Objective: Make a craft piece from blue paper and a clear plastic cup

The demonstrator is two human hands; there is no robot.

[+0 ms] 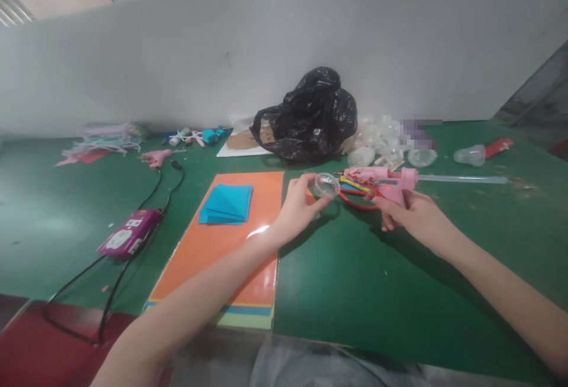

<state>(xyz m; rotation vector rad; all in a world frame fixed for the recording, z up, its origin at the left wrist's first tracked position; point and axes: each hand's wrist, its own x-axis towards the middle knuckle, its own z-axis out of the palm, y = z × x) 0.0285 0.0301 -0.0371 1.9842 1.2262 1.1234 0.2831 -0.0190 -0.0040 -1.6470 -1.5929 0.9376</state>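
Note:
Between the fingers and thumb of my left hand (302,203) is a small clear plastic cup (327,186), its round rim showing. My right hand (408,212) grips the handle of a pink glue gun (386,179), whose nozzle points left at the cup. A long clear glue stick (465,179) sticks out of the gun's back end. Beneath the gun lie red-handled scissors (359,205) and a yellow tool (355,183), both partly hidden. Left of my left hand, folded blue paper squares (227,203) rest on a stack of orange sheets (239,263).
A black plastic bag (315,118) stands against the wall, beside several clear plastic cups (361,156). At the left are a purple power strip (132,234) with a looping cord and a second pink glue gun (156,157). A red-ended clear item (481,153) lies far right.

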